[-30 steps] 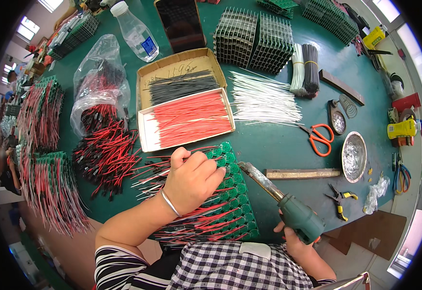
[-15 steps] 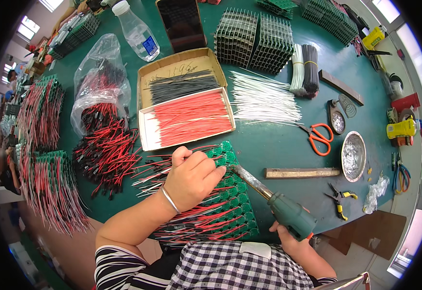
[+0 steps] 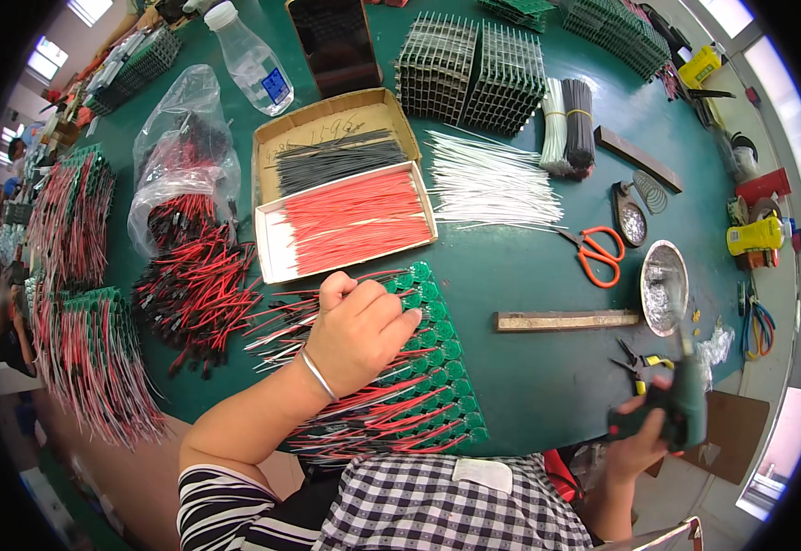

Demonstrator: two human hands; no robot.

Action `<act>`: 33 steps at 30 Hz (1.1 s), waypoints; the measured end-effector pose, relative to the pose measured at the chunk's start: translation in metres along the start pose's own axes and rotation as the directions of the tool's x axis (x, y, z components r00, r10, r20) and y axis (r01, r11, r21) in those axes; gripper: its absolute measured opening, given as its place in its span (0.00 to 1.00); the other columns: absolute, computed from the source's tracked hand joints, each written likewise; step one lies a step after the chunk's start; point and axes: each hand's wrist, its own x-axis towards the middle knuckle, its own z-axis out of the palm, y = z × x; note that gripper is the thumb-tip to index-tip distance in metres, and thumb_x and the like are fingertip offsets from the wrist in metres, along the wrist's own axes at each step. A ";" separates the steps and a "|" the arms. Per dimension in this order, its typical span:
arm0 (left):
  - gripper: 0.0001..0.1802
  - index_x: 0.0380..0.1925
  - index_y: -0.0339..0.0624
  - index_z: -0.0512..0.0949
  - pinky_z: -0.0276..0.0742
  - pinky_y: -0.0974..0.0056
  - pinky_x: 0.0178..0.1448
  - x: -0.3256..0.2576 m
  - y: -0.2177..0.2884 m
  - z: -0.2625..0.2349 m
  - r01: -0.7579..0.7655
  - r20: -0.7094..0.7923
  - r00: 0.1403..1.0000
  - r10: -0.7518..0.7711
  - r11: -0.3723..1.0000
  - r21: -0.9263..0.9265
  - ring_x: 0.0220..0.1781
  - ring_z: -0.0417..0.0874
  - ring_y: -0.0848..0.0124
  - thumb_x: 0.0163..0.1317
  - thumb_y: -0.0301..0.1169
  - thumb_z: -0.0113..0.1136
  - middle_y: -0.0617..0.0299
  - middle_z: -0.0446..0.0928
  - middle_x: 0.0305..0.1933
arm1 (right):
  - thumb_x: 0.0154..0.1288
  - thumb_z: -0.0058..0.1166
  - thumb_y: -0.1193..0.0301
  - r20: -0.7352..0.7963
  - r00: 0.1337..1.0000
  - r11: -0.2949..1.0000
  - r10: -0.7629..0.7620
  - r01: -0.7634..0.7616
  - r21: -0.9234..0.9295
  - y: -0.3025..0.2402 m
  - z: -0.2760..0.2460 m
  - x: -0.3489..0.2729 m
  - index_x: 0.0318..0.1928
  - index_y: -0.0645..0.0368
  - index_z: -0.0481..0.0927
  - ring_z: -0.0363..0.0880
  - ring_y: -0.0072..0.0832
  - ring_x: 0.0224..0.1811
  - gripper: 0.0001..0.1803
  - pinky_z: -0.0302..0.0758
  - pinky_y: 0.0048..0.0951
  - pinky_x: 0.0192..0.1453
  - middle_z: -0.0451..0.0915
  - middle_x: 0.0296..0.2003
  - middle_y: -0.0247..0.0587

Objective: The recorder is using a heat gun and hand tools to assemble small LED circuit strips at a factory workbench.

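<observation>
My left hand [image 3: 359, 321] is closed in a pinch over the upper part of a panel of small round green circuit boards [image 3: 451, 381]. What its fingertips hold is hidden. Red, black and white wires run leftward from the boards, some passing beneath the hand. Over at the right, my right hand [image 3: 639, 445] grips a green soldering gun [image 3: 688, 404] by its handle. The gun is blurred, its tip up by the metal bowl [image 3: 685, 285] of silvery solder; whether it touches the solder, I cannot tell.
Ahead lie a box of red wires [image 3: 354, 225], black wires [image 3: 336, 165] and white wires [image 3: 492, 179]. Orange-handled scissors [image 3: 600, 257], a wooden bar [image 3: 565, 320] and yellow-handled pliers [image 3: 639, 363] lie rightward. Bagged red-black wires [image 3: 189, 220] and wired boards [image 3: 97, 321] are left.
My right hand has swung the soldering gun away from the boards, rightward to the metal bowl. The left hand keeps its pinch at the boards. The whole view has shifted slightly.
</observation>
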 end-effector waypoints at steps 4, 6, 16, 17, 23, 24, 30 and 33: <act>0.08 0.30 0.48 0.81 0.57 0.58 0.42 -0.001 -0.001 0.001 -0.001 -0.003 1.000 0.001 1.000 0.011 0.32 0.71 0.71 0.46 0.28 0.65 0.72 0.69 0.24 | 0.66 0.43 0.73 -0.187 0.981 0.986 -0.054 0.023 -0.166 0.013 -0.034 0.019 0.53 0.67 0.70 0.75 0.22 0.25 0.17 0.72 0.21 0.24 0.77 0.48 0.46; 0.09 0.30 0.49 0.81 0.57 0.58 0.43 -0.002 -0.001 0.000 0.005 0.003 1.000 -0.005 1.000 0.007 0.32 0.71 0.71 0.46 0.28 0.65 0.72 0.69 0.24 | 0.66 0.42 0.74 -0.200 0.975 0.960 0.098 -0.145 -0.239 0.015 -0.038 0.018 0.52 0.68 0.71 0.75 0.20 0.26 0.16 0.72 0.21 0.27 0.77 0.49 0.45; 0.10 0.32 0.50 0.81 0.58 0.58 0.43 -0.004 0.018 -0.007 0.028 0.028 0.999 -0.027 0.999 -0.016 0.32 0.72 0.72 0.45 0.29 0.65 0.73 0.69 0.25 | 0.70 0.45 0.59 0.580 0.795 0.984 0.178 -0.153 -0.091 0.015 0.000 -0.047 0.61 0.66 0.64 0.78 0.26 0.30 0.27 0.74 0.26 0.34 0.79 0.39 0.43; 0.10 0.32 0.50 0.81 0.58 0.58 0.43 -0.004 0.018 -0.005 0.026 0.028 0.999 -0.025 0.999 -0.020 0.32 0.72 0.72 0.45 0.29 0.65 0.73 0.69 0.25 | 0.70 0.45 0.56 0.663 0.735 0.986 0.142 -0.050 -0.156 0.020 -0.001 -0.053 0.62 0.66 0.64 0.78 0.26 0.31 0.29 0.74 0.28 0.36 0.80 0.34 0.42; 0.10 0.32 0.50 0.82 0.58 0.58 0.43 -0.006 0.020 -0.002 0.041 0.031 0.999 -0.041 0.999 -0.002 0.32 0.72 0.73 0.46 0.30 0.63 0.74 0.69 0.25 | 0.63 0.49 0.72 0.763 0.626 0.983 0.162 -0.037 -0.178 0.004 0.026 -0.043 0.42 0.61 0.78 0.81 0.27 0.26 0.09 0.76 0.33 0.38 0.82 0.24 0.31; 0.10 0.32 0.50 0.82 0.58 0.58 0.43 -0.008 0.020 -0.002 0.040 0.030 0.999 -0.040 0.999 -0.014 0.32 0.72 0.74 0.46 0.30 0.63 0.73 0.69 0.25 | 0.62 0.50 0.73 0.745 0.635 0.979 0.202 -0.113 -0.169 -0.001 0.030 -0.045 0.41 0.62 0.78 0.81 0.27 0.26 0.09 0.75 0.34 0.38 0.81 0.24 0.32; 0.10 0.32 0.50 0.82 0.57 0.58 0.44 -0.010 0.020 -0.001 0.050 0.023 0.999 -0.049 0.998 -0.033 0.32 0.72 0.74 0.46 0.30 0.63 0.73 0.69 0.25 | 0.62 0.51 0.75 0.731 0.652 0.977 0.201 -0.184 -0.105 -0.004 0.034 -0.046 0.42 0.64 0.78 0.81 0.27 0.27 0.10 0.75 0.33 0.43 0.80 0.27 0.37; 0.10 0.32 0.51 0.82 0.58 0.58 0.44 -0.008 0.020 -0.002 0.049 0.025 0.999 -0.048 0.998 -0.028 0.32 0.72 0.73 0.46 0.30 0.63 0.73 0.69 0.25 | 0.61 0.52 0.76 0.732 0.647 0.975 0.214 -0.184 -0.121 -0.008 0.035 -0.046 0.43 0.64 0.78 0.81 0.26 0.27 0.10 0.74 0.32 0.45 0.80 0.28 0.38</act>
